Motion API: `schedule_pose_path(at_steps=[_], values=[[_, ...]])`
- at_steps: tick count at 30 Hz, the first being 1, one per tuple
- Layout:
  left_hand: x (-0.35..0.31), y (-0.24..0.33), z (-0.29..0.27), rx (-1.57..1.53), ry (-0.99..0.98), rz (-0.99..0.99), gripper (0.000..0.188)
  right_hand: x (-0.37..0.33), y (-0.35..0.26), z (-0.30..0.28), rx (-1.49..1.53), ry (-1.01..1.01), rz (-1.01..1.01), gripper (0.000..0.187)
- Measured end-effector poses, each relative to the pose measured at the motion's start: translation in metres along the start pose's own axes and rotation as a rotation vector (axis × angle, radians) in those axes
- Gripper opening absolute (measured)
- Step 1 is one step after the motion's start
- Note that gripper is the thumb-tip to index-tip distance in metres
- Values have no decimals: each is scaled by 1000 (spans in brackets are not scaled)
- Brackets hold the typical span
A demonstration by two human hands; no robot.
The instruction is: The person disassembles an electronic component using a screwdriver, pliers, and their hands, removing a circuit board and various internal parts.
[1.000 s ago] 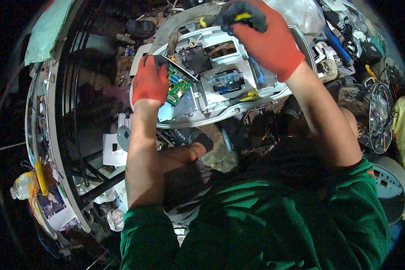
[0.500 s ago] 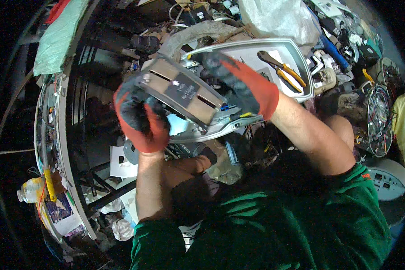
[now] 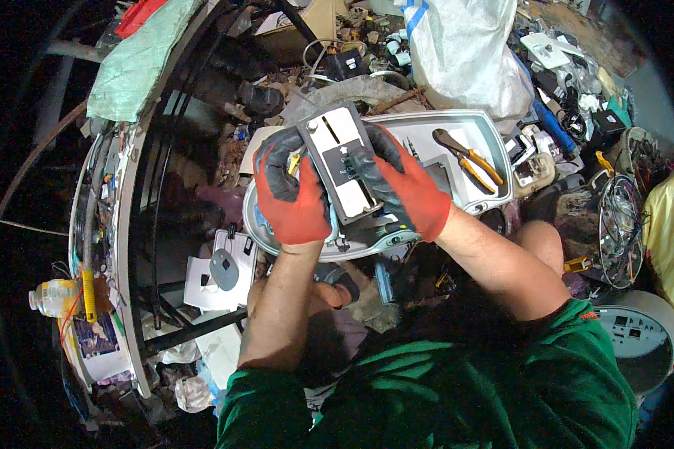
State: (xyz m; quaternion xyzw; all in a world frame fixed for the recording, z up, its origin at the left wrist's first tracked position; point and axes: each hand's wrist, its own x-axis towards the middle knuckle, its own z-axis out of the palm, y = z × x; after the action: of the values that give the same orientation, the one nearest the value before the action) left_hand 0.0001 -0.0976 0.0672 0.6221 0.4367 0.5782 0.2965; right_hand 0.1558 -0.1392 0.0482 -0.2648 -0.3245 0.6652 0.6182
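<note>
A flat rectangular device (image 3: 338, 196) with a dark grey frame, a white face, two narrow slots and a dark label hangs over a pale plastic tub. My left hand (image 3: 292, 185), in a red glove with black coating, is closed on its left edge. My right hand (image 3: 406, 179), gloved alike, closes on the opposite edge, with fingers partly over the label. The undersides of the device and some fingertips are hidden. Inside the tub (image 3: 499, 142), to the right of my hands, lie cutting pliers (image 3: 468, 161) with orange-yellow handles.
A white woven sack (image 3: 468, 56) stands behind the tub amid piled scrap. At the left is a metal frame (image 3: 120, 247) with a plastic bottle (image 3: 52, 297) beside it. A basin of tangled cables (image 3: 623, 232) and a round grey drum (image 3: 636, 337) are at the right.
The device has turned from a slant to a steeper angle and its face is now more squarely in view. My right hand has come down from beside it onto its right edge.
</note>
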Motion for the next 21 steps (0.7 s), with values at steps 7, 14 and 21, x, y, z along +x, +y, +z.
schedule_pose_path(at_steps=[7, 14, 21], values=[[7, 6, 3, -36, -36, -266, 22, 11, 23, -23, -447, 48, -249, 48], [12, -26, -23, -32, -106, -150, 20, 13, 24, -15, -687, 9, -379, 50], [20, -24, -33, -99, -178, -274, 28, 23, 32, -14, -664, 34, -364, 49]])
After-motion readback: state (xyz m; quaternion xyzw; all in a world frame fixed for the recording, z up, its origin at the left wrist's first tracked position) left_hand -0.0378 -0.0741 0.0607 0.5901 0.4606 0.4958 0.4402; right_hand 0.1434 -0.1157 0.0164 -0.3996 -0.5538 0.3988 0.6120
